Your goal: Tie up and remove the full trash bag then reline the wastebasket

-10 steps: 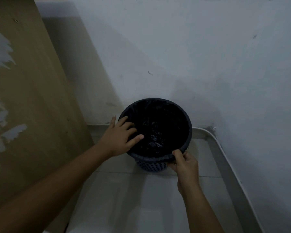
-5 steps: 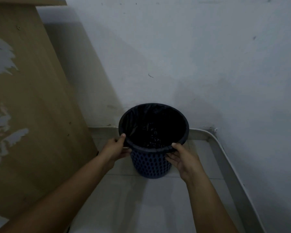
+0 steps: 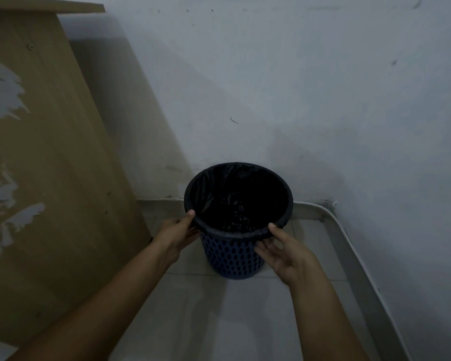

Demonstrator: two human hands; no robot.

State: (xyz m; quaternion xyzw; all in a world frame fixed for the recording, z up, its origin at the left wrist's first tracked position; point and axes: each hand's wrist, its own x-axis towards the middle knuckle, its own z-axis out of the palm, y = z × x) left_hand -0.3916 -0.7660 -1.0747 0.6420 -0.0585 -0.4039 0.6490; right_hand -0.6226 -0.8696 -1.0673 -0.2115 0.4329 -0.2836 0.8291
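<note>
A blue perforated wastebasket (image 3: pixel 233 256) stands on the tiled floor in the room's corner. A black trash bag (image 3: pixel 238 199) lines it, its edge folded over the rim. Dark crumpled trash lies at the bottom of the bag. My left hand (image 3: pixel 176 234) holds the rim on the near left, thumb on top of the folded bag edge. My right hand (image 3: pixel 284 251) holds the rim on the near right, thumb on the bag edge and fingers spread against the basket's side.
A worn wooden cabinet side (image 3: pixel 50 165) rises close on the left of the basket. The white wall (image 3: pixel 297 87) stands right behind it. A pale raised kerb (image 3: pixel 349 256) runs along the wall's foot and down the right side.
My left hand left the inside of the bag and took the outer rim. Both hands slid down to grip the rim's near side. The view pulled back slightly.
</note>
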